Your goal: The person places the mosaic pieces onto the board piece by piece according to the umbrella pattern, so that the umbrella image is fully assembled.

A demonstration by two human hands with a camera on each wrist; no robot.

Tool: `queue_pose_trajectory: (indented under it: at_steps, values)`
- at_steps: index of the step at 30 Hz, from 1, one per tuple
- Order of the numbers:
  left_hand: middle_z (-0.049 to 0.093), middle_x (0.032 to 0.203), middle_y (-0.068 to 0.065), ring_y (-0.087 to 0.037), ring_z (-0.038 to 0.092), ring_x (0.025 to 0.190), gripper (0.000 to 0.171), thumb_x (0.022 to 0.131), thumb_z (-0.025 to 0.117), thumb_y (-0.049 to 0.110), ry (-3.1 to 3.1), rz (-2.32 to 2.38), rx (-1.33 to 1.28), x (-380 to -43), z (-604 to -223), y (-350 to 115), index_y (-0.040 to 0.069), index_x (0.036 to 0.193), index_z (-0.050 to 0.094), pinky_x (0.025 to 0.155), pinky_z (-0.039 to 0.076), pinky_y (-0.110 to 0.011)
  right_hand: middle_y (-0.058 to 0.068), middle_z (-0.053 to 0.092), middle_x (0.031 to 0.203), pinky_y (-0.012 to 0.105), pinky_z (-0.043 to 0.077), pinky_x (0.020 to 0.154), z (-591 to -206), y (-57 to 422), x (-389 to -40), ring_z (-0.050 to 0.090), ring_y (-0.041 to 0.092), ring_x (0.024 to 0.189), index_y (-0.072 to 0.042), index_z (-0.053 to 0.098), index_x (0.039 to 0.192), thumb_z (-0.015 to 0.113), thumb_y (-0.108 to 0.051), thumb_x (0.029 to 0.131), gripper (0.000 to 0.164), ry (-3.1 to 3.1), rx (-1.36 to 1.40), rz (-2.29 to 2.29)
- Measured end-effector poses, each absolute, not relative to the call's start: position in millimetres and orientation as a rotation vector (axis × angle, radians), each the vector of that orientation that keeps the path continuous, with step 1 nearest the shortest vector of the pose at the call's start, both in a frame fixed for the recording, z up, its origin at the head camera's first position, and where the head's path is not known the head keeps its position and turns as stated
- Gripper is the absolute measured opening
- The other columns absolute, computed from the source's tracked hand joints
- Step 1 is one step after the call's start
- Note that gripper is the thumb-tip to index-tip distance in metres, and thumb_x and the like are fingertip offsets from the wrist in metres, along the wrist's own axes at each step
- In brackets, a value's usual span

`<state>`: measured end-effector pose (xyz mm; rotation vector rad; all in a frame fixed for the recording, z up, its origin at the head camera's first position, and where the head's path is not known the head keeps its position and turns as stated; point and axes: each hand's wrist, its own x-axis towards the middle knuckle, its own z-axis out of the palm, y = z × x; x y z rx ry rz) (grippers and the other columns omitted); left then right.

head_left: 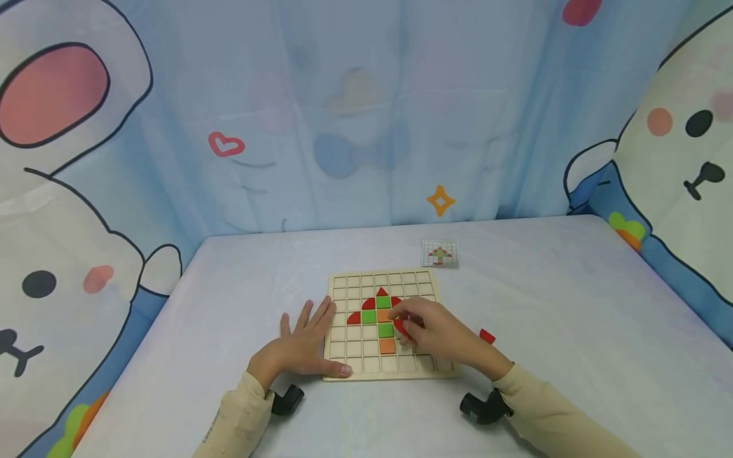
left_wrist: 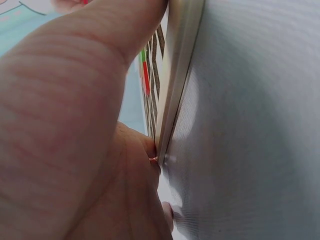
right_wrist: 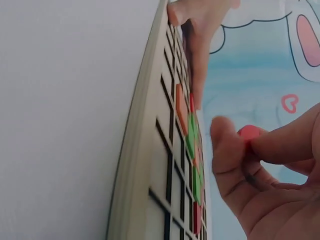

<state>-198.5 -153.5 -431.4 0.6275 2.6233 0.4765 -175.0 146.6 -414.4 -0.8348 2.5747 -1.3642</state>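
A wooden grid board point(head_left: 355, 367) lies on the table, with a red triangle point(head_left: 382, 292), red rounded pieces point(head_left: 354, 318), green squares point(head_left: 386, 330) and orange squares point(head_left: 387, 346) set in its middle cells. My left hand point(head_left: 300, 350) rests at the board's left edge, fingers spread along the side and thumb on the near-left corner. Over the right half, my right hand point(head_left: 438, 331) pinches a red rounded piece point(right_wrist: 248, 132) between thumb and finger. In the right wrist view this piece is raised off the grid. The right hand hides several cells beneath it.
Behind the board lies a small pattern card point(head_left: 439, 254) printed with a coloured figure on a grid. One loose red piece point(head_left: 487, 336) sits on the white tablecloth point(head_left: 561, 286) right of the board, beside the right wrist. A printed curtain point(head_left: 366, 127) hangs behind the table.
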Motion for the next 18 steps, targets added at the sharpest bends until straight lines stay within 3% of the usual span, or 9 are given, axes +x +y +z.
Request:
queue_pose_trajectory:
  at_steps: [4,9,12,18]
  values:
    - [-0.006,0.180,-0.005,-0.038,-0.011,0.163,0.129,0.086,0.079,0.068,2.623,0.468,0.628,-198.1,-430.9,-153.4,0.009,0.173,0.005,0.119,-0.009,-0.075,0.003,0.068,0.093,0.026,0.056,0.068,-410.7,142.8,-172.3,0.065,0.020,0.078,0.004,0.072,0.121,0.066,0.006,0.102,0.020,2.514,-0.791,-1.434]
    - [-0.006,0.180,-0.005,-0.037,-0.011,0.163,0.129,0.086,0.080,0.068,2.625,0.464,0.621,-198.4,-430.6,-153.5,0.009,0.173,0.005,0.119,-0.009,-0.075,-0.003,0.066,0.086,0.026,0.055,0.073,-411.4,136.2,-168.7,0.063,0.016,0.080,-0.005,0.074,0.103,0.077,0.002,0.096,0.010,2.518,-0.790,-1.402]
    - [-0.006,0.180,-0.005,-0.037,-0.011,0.163,0.129,0.086,0.079,0.069,2.628,0.460,0.621,-198.6,-430.6,-153.2,0.009,0.173,0.005,0.119,-0.009,-0.074,-0.007,0.065,0.080,0.026,0.053,0.070,-414.0,132.3,-165.9,0.062,0.013,0.077,-0.012,0.074,0.094,0.078,0.003,0.094,0.015,2.556,-0.817,-1.323]
    - [-0.007,0.180,-0.006,-0.037,-0.012,0.163,0.128,0.087,0.078,0.069,2.629,0.443,0.631,-198.3,-430.2,-153.1,0.009,0.173,0.004,0.119,-0.010,-0.074,-0.009,0.063,0.078,0.027,0.052,0.066,-416.2,127.7,-161.4,0.059,0.011,0.074,-0.012,0.076,0.094,0.073,0.011,0.089,0.023,2.584,-0.829,-1.222]
